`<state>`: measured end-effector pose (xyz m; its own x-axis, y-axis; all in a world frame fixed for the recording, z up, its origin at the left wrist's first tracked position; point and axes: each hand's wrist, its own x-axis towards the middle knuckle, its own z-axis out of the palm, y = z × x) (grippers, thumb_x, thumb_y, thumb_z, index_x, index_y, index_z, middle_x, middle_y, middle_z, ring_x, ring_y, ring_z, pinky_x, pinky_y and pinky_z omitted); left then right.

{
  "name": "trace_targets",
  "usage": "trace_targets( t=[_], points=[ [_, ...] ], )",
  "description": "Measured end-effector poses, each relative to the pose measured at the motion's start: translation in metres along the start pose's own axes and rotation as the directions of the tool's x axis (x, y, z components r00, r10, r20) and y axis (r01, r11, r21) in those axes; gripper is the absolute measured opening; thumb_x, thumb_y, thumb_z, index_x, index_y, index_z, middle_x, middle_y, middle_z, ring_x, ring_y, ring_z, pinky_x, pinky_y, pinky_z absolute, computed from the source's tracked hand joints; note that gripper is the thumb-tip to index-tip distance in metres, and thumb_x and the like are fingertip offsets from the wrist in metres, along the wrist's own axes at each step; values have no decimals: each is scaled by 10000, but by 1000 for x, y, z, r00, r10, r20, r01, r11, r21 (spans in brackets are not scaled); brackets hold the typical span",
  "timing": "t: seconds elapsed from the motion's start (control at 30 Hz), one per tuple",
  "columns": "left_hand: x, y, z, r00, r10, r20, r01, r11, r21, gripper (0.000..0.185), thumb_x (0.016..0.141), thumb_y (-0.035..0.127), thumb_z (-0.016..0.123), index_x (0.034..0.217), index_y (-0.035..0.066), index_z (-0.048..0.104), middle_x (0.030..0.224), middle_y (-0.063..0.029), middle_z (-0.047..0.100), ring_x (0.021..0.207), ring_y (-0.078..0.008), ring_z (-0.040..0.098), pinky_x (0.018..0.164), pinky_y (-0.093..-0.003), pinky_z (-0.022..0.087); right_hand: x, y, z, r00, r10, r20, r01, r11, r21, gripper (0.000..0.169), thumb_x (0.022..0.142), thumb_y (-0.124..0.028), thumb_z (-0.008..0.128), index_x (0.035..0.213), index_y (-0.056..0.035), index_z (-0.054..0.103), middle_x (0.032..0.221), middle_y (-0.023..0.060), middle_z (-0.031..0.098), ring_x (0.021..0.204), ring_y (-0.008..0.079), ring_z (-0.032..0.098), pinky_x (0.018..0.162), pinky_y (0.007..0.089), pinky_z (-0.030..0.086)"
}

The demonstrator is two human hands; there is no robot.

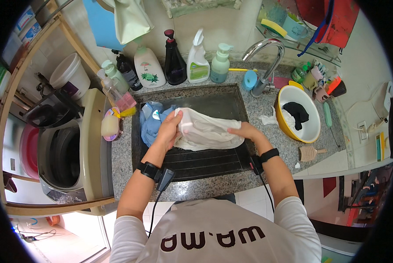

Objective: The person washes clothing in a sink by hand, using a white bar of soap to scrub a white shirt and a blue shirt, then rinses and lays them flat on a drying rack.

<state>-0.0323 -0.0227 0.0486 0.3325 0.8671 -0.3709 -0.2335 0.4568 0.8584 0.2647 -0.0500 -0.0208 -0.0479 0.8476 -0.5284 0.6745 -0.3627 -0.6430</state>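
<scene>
A wet white cloth garment [209,130] is stretched between my hands above a dark sink [196,171]. My left hand [171,130] grips its left end, thumb on top. At its right end, my right hand [244,130] holds the edge between thumb and fingers. A blue garment [152,120] lies bunched at the left side of the sink, beside my left hand. The chrome faucet [265,65] stands behind the sink's right corner. A yellow-rimmed white basin [310,108] on the counter to the right holds black and white cloth pieces.
Several pump and spray bottles [198,62] line the sink's back edge. A soap dish with a soap bar [110,125] sits at its left. An open washing machine [63,157] stands further left. A brush [310,153] lies on the right counter.
</scene>
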Motion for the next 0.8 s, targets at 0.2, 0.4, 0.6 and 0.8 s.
trace_targets(
  t=[0.2,0.4,0.6,0.8],
  points=[
    [10,-4,13,928,-204,312,211,977,14,508,937,464,343,1299,109,380,1174,-80,535,1033,-204,557,833,-352,473,-2,-37,53,810,-551,-199,584,786,201,347,807,-220,611,1066,6,560,922,149,620,862,222,605,749,326,468],
    [22,-13,21,940,-158,301,111,980,167,592,913,534,350,1292,81,396,1239,-46,428,1015,-164,466,858,-325,430,-21,-86,44,895,-431,-116,412,697,587,170,844,-138,602,937,-21,520,821,22,576,737,58,534,612,230,427],
    [46,-77,6,960,-86,268,-34,911,411,453,952,381,314,1165,39,520,1230,-99,508,1109,-198,476,940,-329,358,-61,-118,-12,885,-424,-192,434,604,668,78,826,-100,554,885,-58,525,809,-4,566,714,81,538,629,218,421],
    [42,-55,-17,966,-52,252,-258,-192,947,508,941,392,235,988,91,641,989,-140,628,983,-251,564,948,-528,263,-71,-106,-50,852,-373,-367,522,649,553,105,790,-99,562,868,-35,537,775,29,577,713,113,548,649,244,421]
  ],
)
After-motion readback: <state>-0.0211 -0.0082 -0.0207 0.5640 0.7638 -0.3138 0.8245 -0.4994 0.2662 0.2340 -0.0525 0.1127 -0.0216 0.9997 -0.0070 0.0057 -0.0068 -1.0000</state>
